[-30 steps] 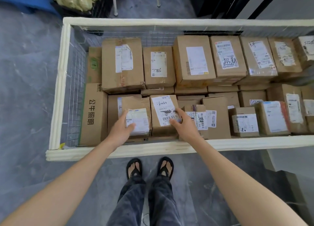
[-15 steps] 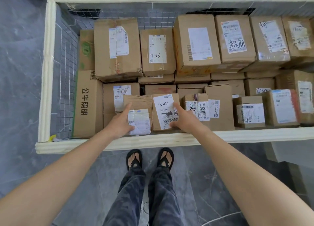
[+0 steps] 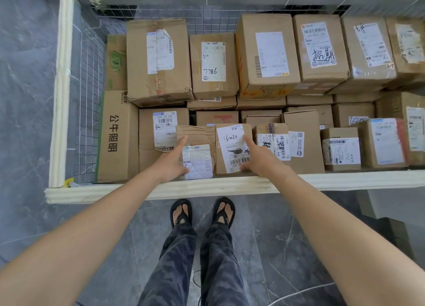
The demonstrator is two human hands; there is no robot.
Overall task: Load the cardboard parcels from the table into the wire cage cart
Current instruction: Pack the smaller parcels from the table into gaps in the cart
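Cardboard touching side by side between the thumbs: left hand (image 3: 171,162) grips the crinkled parcel (image 3: 199,142), right hand (image 3: 257,159) the white-labelled parcel (image 3: 231,144), thumbs straight on top, other fingers hidden, both long axes pointing away, just inside the wire cage cart (image 3: 161,188).

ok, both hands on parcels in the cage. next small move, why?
Probably release both and lift the hands out: the crumpled parcel in the left hand and the labelled parcel in the right hand look seated in the front row.
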